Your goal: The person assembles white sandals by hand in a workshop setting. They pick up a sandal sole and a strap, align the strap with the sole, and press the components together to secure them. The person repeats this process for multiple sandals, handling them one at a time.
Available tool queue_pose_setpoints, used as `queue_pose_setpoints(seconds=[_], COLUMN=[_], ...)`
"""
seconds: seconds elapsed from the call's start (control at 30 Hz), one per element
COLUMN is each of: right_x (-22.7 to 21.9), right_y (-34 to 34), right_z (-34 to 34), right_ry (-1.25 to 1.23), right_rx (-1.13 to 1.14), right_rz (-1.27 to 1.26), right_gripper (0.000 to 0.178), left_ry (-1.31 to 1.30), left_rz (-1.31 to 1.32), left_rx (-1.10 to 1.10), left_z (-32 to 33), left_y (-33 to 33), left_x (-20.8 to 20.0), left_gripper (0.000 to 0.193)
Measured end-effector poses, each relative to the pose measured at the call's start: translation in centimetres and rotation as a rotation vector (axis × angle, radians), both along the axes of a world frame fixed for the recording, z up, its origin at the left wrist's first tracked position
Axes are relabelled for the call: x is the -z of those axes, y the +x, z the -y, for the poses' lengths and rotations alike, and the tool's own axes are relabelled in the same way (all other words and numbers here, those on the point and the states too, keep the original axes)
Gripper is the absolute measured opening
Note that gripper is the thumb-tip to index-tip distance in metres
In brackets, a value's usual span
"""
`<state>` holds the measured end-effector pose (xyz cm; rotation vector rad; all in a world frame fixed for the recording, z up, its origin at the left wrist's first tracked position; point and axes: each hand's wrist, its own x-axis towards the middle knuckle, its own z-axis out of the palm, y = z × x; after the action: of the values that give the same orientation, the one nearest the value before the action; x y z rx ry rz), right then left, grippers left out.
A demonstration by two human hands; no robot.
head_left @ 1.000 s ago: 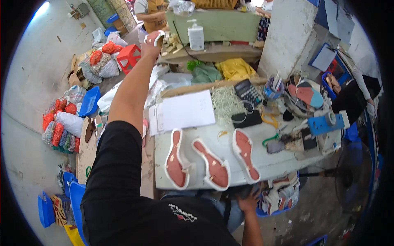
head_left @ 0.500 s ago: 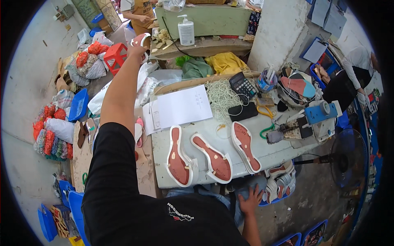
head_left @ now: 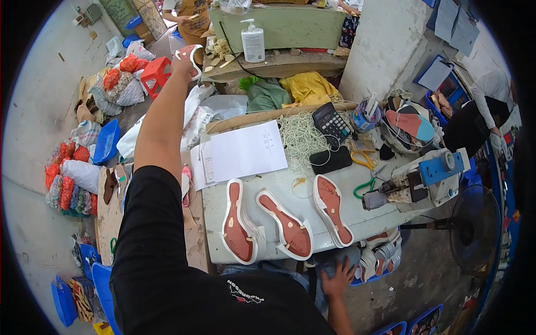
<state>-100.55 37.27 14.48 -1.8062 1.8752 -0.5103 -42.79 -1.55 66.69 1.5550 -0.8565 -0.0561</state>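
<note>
Tbl.: wht paper sheets, tangled pale cord just R of them, blk calculator at cord's R edge, dk pouch just below it. Pump bottle upright on ledge at back; yel. bundle lower & to R. Red stool L, nr heaped bags; blue tray nr too. Blk fan far R.

Soles (three) on pale table

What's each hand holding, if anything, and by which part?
Left hand: a red-and-white sole, by its near part; toe or heel unclear. Right hand: nothing.
</note>
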Motion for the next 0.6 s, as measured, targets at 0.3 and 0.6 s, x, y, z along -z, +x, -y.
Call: queue_pose_setpoints(seconds=[0.3,0.6], right_x=[0.5,0.3], right_y=[0.9,1.6], right_z=[0.4,1.5], right_ry=[-0.028,0.018], right_rx=[-0.038,-0.047], right_rz=[-0.018,-0.068], right_gripper=[0.077,0.082], left_ry=[-0.229,-0.272], left_rz=[-0.306,-0.311], left_rx=[-0.065,-0.080], left_z=[8.0,7.6], left_y=[19.9,19.6], left_x=[1.3,5.6], left_gripper=[0.053,0.043])
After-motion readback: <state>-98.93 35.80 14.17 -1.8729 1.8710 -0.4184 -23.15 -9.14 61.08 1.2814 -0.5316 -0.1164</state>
